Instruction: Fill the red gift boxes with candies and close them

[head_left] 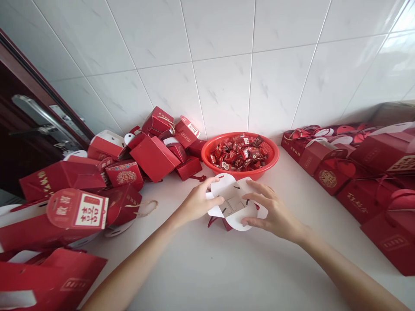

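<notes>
A small red gift box (232, 203) stands on the white tabletop in front of me, its white-lined flaps folded outward. I look into its open top, where the pale inside shows no contents. My left hand (198, 199) grips the left flap between thumb and fingers. On the right side, my right hand (275, 211) holds the flaps, its fingers spread along their edges and the thumb on the front flap. Part of a dark red ribbon shows beneath the box. Right behind it sits a red plastic basket (205, 156) filled with red-wrapped candies (238, 153).
Several red gift boxes (155, 157) lie heaped at the left, some with flaps up and rope handles. Rows of red boxes (365, 194) line the right side. A tiled wall (223, 95) rises behind, and a door handle (35, 112) shows at far left.
</notes>
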Tool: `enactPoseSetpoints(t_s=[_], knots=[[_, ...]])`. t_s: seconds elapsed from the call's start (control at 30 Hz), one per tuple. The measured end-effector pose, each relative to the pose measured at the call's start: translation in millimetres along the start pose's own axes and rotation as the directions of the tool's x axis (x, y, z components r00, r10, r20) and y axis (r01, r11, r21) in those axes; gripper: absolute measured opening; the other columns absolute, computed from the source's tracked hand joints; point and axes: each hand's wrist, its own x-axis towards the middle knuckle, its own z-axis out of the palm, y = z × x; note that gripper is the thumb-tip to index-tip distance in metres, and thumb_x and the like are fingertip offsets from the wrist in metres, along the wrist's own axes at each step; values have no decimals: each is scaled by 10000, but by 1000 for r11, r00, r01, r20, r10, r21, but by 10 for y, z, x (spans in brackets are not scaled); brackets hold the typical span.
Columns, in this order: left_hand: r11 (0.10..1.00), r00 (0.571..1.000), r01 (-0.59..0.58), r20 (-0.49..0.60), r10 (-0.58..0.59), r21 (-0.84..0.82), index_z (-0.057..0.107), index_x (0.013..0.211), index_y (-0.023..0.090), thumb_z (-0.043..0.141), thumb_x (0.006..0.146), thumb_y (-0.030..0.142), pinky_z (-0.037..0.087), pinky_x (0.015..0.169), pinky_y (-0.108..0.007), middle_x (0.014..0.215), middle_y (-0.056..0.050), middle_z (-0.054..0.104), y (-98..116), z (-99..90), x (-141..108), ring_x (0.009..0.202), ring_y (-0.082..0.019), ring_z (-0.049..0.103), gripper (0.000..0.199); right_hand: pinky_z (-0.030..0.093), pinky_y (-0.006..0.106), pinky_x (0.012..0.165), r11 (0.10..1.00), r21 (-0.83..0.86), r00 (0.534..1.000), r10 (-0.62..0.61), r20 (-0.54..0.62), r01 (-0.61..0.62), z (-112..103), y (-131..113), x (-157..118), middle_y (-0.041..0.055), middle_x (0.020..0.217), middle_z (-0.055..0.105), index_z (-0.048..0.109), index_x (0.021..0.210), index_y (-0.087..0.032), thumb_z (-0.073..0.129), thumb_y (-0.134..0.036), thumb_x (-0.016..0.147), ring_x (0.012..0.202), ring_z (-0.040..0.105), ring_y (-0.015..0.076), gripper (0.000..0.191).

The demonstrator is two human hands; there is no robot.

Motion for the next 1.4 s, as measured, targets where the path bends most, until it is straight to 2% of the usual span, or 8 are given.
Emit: enactPoseSetpoints(t_s=[0.27,0.43,0.57,0.73,1.03,1.2,1.3,1.4], knots=[[997,998,62,-23,-60,56,551,1391,223,729,746,377,543,941,-339,1471,-98,559,-37,-11,21,1254,-305,600,687,560,496,958,991,132,1000,-8,6,7,55,104,60,126,1523,481,704,1153,-279,735,-601,798,1302,555,351,481],[997,995,-77,-68,79,19,579,1329,220,671,767,338,453,1091,-385,1466,-80,570,-24,81,89,1340,-287,533,582,511,542,1012,995,76,996,-63,-66,68,19,137,68,151,1491,505,701,1145,-257,724,-568,826,1309,540,357,446],[991,990,-133,-40,133,11,566,1346,219,650,780,353,415,1132,-417,1482,-85,555,-37,99,130,1381,-287,493,587,476,571,1034,990,40,985,-128,-111,133,-57,128,78,157,1458,528,698,1126,-247,707,-577,838,1296,538,357,439],[991,991,-132,-5,132,35,534,1388,231,644,830,465,454,1104,-414,1494,-81,540,-47,11,144,1372,-283,503,615,484,525,1027,986,51,977,-150,-151,159,-133,76,101,161,1411,555,673,1138,-231,666,-540,887,1255,566,328,398],[985,989,-141,-40,145,104,624,1283,231,624,861,566,542,994,-403,1384,-98,620,25,-84,144,1166,-279,652,538,493,448,1016,982,103,975,-136,-174,156,-165,22,89,136,1382,576,647,1189,-230,600,-415,956,1225,585,282,300],[970,974,-180,-108,199,165,686,1178,238,588,888,569,566,947,-369,1196,-75,709,126,-176,155,1082,-248,687,452,498,448,1004,979,127,972,-133,-192,159,-168,21,86,137,1361,591,642,1177,-229,582,-409,966,1204,596,276,284],[959,961,-193,-158,228,208,707,1122,204,596,872,553,582,898,-359,1132,-81,735,236,-294,265,1021,-249,705,444,509,444,988,979,152,971,-104,-216,139,-168,29,85,134,1337,610,642,1169,-230,557,-405,978,1190,608,273,272],[948,961,-230,-105,257,218,726,1076,197,600,875,484,571,923,-355,1148,-65,750,352,-407,530,1015,-240,711,373,525,437,961,977,187,969,-51,-242,99,-170,42,82,129,1312,629,653,1159,-238,537,-409,987,1175,622,275,268]])
